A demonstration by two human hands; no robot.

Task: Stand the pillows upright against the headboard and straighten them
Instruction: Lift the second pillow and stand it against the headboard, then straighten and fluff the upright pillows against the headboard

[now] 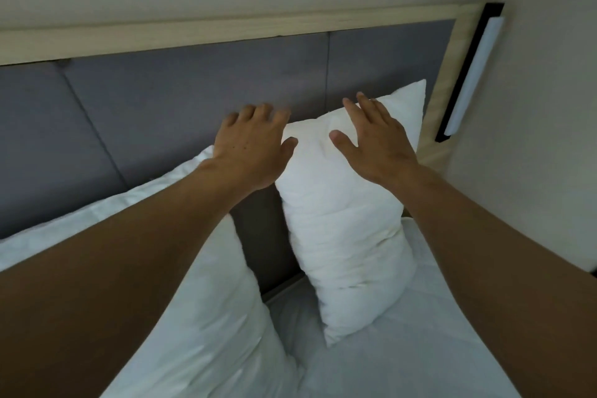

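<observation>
A white pillow (342, 223) stands upright on the right, leaning against the grey padded headboard (168, 100). My left hand (252, 145) lies flat with fingers apart at the pillow's upper left corner. My right hand (371, 136) rests open on the pillow's upper front. A second white pillow (206, 310) stands to the left, partly hidden under my left forearm. A gap of headboard shows between the two pillows.
The headboard has a light wooden frame (226, 32). A long white wall lamp on a black mount (471, 74) hangs right of it, close to the side wall. White bed linen (387, 359) covers the mattress below the pillows.
</observation>
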